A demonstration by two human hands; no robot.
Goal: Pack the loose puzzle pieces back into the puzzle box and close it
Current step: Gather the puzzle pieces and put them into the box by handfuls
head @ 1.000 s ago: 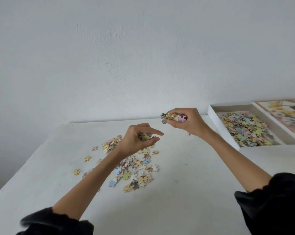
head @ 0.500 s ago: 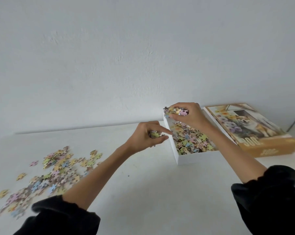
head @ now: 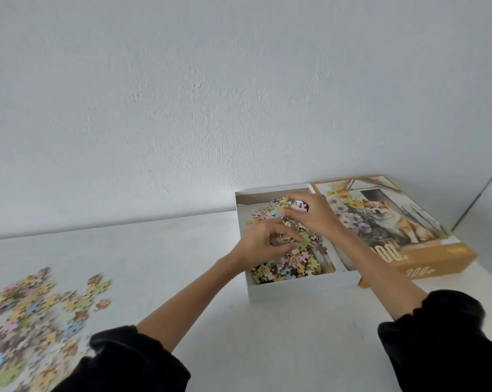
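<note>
Having swung across from the loose pieces (head: 35,312) lying near left on the bench (head: 239,349), the left hand (head: 263,244) and right hand (head: 312,219) are now hovering over the open puzzle box (head: 295,291) far right, each gripping a clutch of pieces (head: 291,205), seemingly about to drop them in.

Left hand (head: 263,244) and right hand (head: 314,216) each grip puzzle pieces (head: 301,206) over the open white box (head: 301,288) at 1 o'clock; its lid (head: 395,222) lies just beside, at the box's 3 o'clock; loose pieces (head: 35,312) are scattered on the table (head: 239,340) at 8 o'clock, blurred.
</note>
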